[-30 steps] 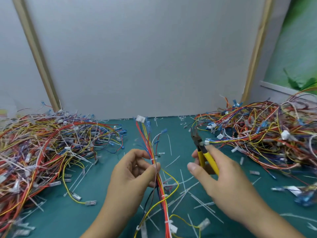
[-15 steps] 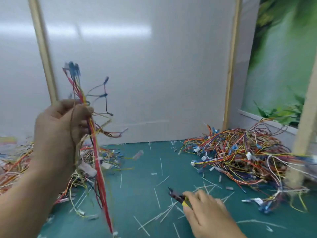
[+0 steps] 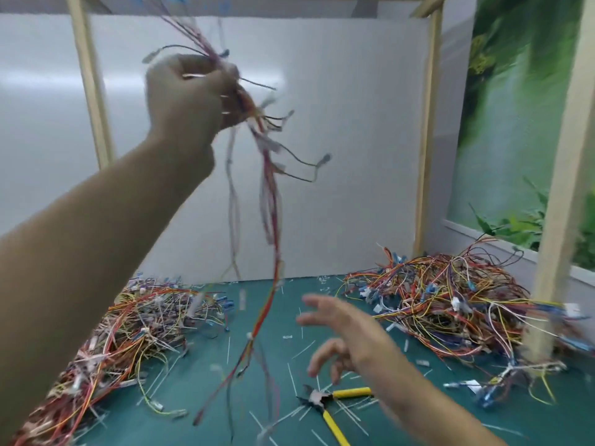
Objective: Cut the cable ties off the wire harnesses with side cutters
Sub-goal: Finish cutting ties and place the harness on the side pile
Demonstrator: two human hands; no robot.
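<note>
Gripped one wire harness (image 3: pixel 272 194) in the left hand (image 3: pixel 190 94), fist clenched round the bundle near its upper end and raised high in front of the white backboard (image 3: pixel 338 140). Let the red, yellow and dark strands dangle from that fist, blurred, down toward the green mat (image 3: pixel 277 423) — could not tell whether the lowest tips touched it. Could not make out through the blur which of the pale bits along the hanging strands were cable ties and which connectors.

Held the right hand (image 3: pixel 347 336) low over the mat, released and empty, fingers spread and loosely bent, grasping nothing. Had the side cutters (image 3: pixel 325 403) lying flat on the mat just below that hand, untouched by the fingers — yellow handles splayed apart, dark nose pointing left.

Saw one tangled heap of harnesses (image 3: pixel 135 323) on the left part of the mat and a second heap (image 3: pixel 450 304) on the right part, near the backboard. Noted thin white offcuts (image 3: pixel 302 349) strewn over the mat between the two heaps and around the cutters. Noted also pale wooden posts (image 3: pixel 425 140) framing the backboard and a green leafy backdrop (image 3: pixel 515 123) beyond them at the right.
</note>
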